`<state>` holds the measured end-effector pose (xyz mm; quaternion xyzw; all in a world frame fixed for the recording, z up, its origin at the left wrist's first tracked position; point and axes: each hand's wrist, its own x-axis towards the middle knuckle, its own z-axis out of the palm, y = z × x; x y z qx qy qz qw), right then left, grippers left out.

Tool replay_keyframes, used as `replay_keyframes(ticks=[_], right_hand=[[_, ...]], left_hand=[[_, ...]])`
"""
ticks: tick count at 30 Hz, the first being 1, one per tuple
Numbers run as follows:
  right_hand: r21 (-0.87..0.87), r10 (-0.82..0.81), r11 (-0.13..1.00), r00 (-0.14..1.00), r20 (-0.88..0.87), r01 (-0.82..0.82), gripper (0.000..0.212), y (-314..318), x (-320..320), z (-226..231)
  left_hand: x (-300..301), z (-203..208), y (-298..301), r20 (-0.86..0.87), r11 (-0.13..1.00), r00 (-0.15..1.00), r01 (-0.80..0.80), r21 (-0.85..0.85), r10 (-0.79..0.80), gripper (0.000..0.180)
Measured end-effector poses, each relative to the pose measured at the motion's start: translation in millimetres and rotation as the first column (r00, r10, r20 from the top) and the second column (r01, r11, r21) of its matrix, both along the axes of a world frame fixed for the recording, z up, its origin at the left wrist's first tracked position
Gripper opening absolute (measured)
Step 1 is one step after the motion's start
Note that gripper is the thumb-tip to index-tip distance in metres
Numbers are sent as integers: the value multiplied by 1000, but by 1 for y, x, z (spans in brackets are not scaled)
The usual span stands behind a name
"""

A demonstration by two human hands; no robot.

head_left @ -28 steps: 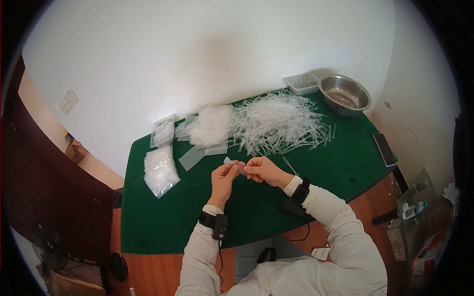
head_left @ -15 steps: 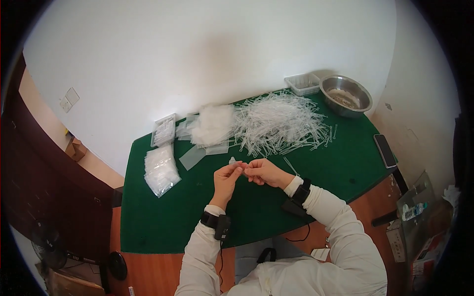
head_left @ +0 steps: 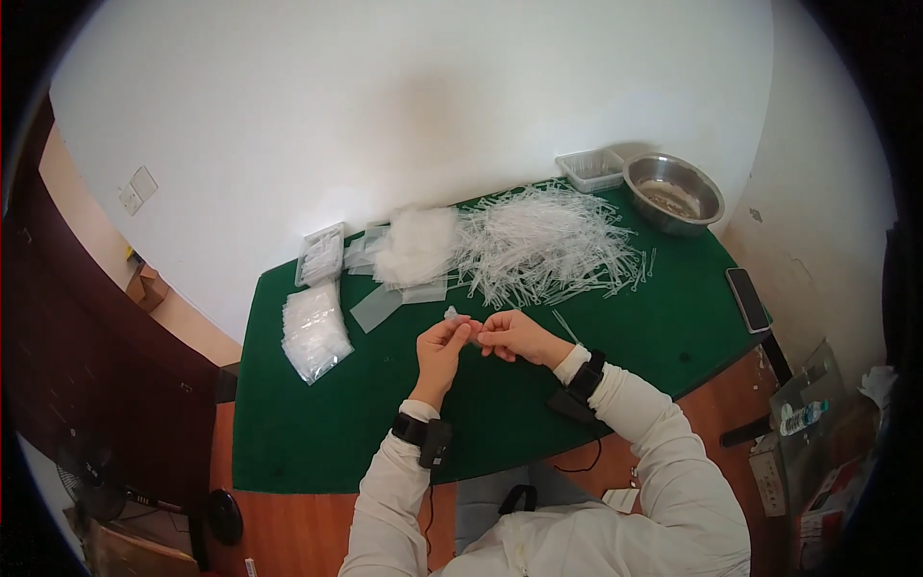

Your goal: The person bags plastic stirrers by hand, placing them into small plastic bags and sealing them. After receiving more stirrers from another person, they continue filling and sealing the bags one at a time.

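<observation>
Plastic (head_left: 451, 313), small and whitish, pokes up out of my left hand (head_left: 439, 356), whose grip is clamped on it over the green table (head_left: 519, 413). My right hand (head_left: 520, 337) seems pinched on its near end, though that spot is hidden. Beyond, I see a heap of clear sticks (head_left: 546, 240).

The left forearm (head_left: 392, 489) rises from below and the right forearm (head_left: 630, 399) slants inward, so that the left hand (head_left: 442, 351) and right hand (head_left: 522, 337) meet, thumbs and forefingers pinched, fingertips close together.
</observation>
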<state>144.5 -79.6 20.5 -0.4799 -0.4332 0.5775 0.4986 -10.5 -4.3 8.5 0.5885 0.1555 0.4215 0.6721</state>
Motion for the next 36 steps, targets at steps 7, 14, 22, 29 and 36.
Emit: replay_keyframes(ticks=[7, 14, 22, 29, 36], right_hand=[[487, -526, 839, 588, 615, 241, 14, 8, 41, -6], [574, -652, 735, 143, 745, 361, 13, 12, 77, -17], [578, -601, 777, 20, 799, 250, 13, 17, 73, -25], [446, -458, 854, -16, 889, 269, 8, 7, 66, -13], [534, -576, 798, 93, 812, 280, 7, -4, 54, -5]], left_hand=[[-3, -4, 10, 68, 984, 989, -124, -125, 133, 19], [-2, -7, 11, 89, 980, 985, -133, -150, 147, 21], [-1, -6, 9, 76, 983, 990, -111, -145, 123, 21], [-1, -8, 10, 67, 980, 991, -105, -168, 118, 21], [-2, -6, 9, 52, 978, 991, -111, -178, 122, 22]])
